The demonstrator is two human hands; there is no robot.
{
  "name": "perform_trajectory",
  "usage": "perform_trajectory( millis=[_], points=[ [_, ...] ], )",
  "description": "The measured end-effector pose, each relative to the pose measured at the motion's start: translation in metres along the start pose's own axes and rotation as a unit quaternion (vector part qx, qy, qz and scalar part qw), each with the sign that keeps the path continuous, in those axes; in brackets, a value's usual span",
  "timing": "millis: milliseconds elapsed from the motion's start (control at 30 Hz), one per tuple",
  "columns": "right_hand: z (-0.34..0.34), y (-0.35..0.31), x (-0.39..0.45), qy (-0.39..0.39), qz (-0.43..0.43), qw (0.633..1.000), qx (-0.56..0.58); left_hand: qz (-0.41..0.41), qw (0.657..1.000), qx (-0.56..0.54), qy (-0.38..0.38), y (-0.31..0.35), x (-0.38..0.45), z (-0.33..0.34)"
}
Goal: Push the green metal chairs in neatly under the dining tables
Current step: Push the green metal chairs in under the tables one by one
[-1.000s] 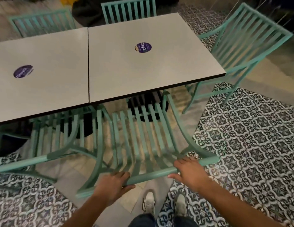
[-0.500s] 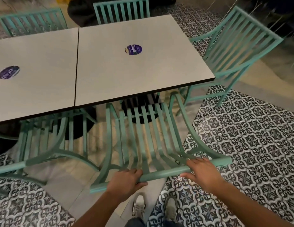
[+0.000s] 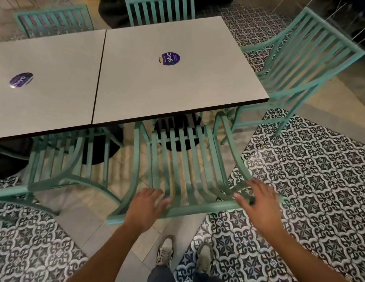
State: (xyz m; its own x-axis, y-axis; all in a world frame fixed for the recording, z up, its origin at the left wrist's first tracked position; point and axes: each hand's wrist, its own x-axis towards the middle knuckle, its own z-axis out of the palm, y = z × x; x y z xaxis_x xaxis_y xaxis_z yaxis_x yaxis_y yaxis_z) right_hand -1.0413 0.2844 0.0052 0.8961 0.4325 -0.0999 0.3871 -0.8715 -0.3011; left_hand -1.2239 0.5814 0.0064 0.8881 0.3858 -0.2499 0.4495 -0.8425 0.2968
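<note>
Round purple sticker [image 3: 169, 59] on table [image 3: 177, 94] reads "ClayG".

Dim, warm indoor light falls from overhead on the pale tabletop [image 3: 177, 84], which shows only a soft sheen. Deep shadow pools beneath it. Motion blur smears the right hand [image 3: 261, 202] and the green chair at far right [image 3: 312, 58]. Wide-angle distortion bends the patterned floor tiles [image 3: 312, 180] near the edges.

Purple round sticker [image 3: 169, 59] at 12 o'clock; second purple sticker [image 3: 21, 79] at 10; patterned b/w floor tiles [image 3: 312, 180] at 3; sneakers [image 3: 165, 253] at 6.
</note>
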Motion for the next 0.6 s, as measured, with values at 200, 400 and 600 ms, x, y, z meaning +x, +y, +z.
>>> perform_trajectory(
  millis=[200, 400, 600],
  points=[
    [-0.001, 0.024, 0.012, 0.094, 0.48, 0.688, 0.536, -0.428, 0.847, -0.22, 0.225, -0.029, -0.018, -0.01],
    [0.008, 0.004, 0.037, 0.025, 0.496, 0.459, 0.737, -0.541, 0.346, -0.745, 0.181, -0.002, -0.028, -0.002],
    [0.005, 0.006, 0.046, 0.028, 0.51, 0.47, 0.719, -0.56, 0.277, -0.753, 0.206, 0.003, -0.008, -0.01]
  ],
)
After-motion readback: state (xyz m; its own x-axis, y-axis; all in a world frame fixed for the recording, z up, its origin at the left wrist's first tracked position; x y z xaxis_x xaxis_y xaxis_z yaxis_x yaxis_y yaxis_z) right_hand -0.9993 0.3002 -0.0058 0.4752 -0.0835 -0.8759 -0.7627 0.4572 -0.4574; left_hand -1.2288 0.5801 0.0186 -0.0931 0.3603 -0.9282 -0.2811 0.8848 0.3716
